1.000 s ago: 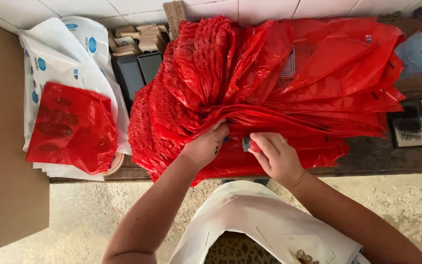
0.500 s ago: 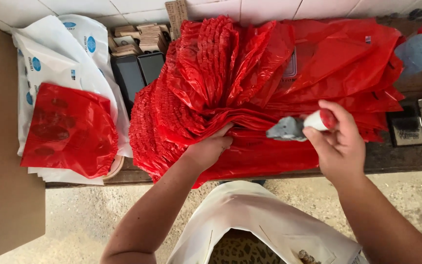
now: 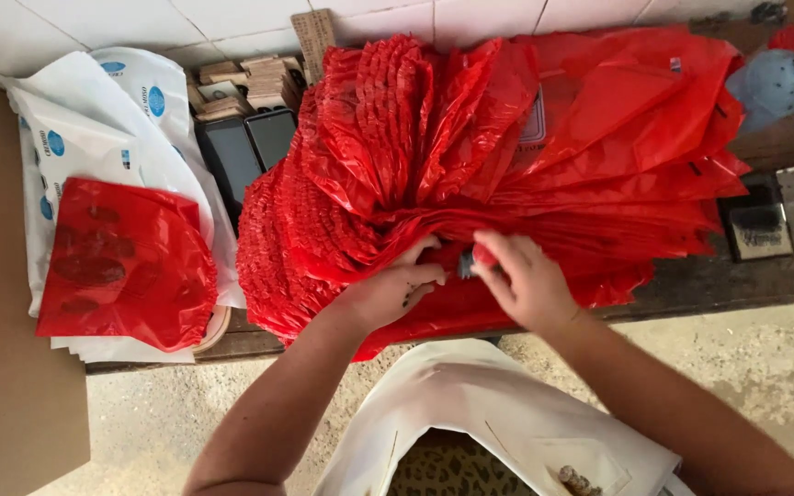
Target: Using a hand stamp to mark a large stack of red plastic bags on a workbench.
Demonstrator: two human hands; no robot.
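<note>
Both forearms bare, no sleeves visible. White apron (image 3: pixel 507 422) worn over a leopard-print garment (image 3: pixel 443 468). Small dark marks on the left hand (image 3: pixel 388 292)

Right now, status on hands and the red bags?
Left hand lifting a layer of the red bag stack. Right hand shut on small red-tipped tool, pressed into stack. Nothing in the way.

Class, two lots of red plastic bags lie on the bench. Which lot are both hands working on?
The big fanned-out stack of red bags in the middle: the left hand and right hand press into its front edge. The small red bag lies untouched, left.
</note>
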